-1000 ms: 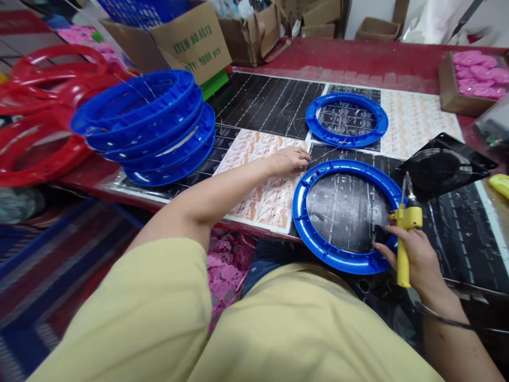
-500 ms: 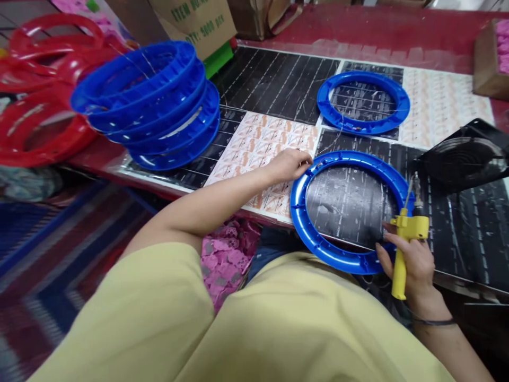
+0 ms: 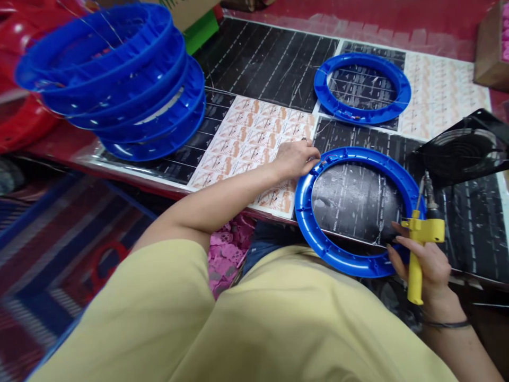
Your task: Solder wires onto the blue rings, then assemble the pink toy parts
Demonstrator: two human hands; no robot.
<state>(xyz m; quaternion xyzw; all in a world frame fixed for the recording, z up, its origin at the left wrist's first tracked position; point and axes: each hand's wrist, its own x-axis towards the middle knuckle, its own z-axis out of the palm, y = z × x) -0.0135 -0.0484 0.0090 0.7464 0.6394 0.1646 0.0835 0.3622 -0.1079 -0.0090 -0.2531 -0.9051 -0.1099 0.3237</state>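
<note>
Over the near edge of the desk point(image 3: 358, 24), a blue ring point(image 3: 304, 212) is jutting, seemingly mid-work. At its ten o'clock, the left hand point(image 3: 296, 158) is pinching the rim; around four, the right hand point(image 3: 433, 260) is clasping a yellow tool point(image 3: 415, 270). Whether the stacked rings point(image 3: 123, 87) at far ten are finished isn't showing.

A red worktable point(image 3: 437, 24), partly covered by dark printed sheets point(image 3: 270, 69) and pale patterned sheets point(image 3: 244, 140), catches soft whitish light on its surface, while blue, red and white striped material point(image 3: 55, 270) lies below its edge at the lower left.
</note>
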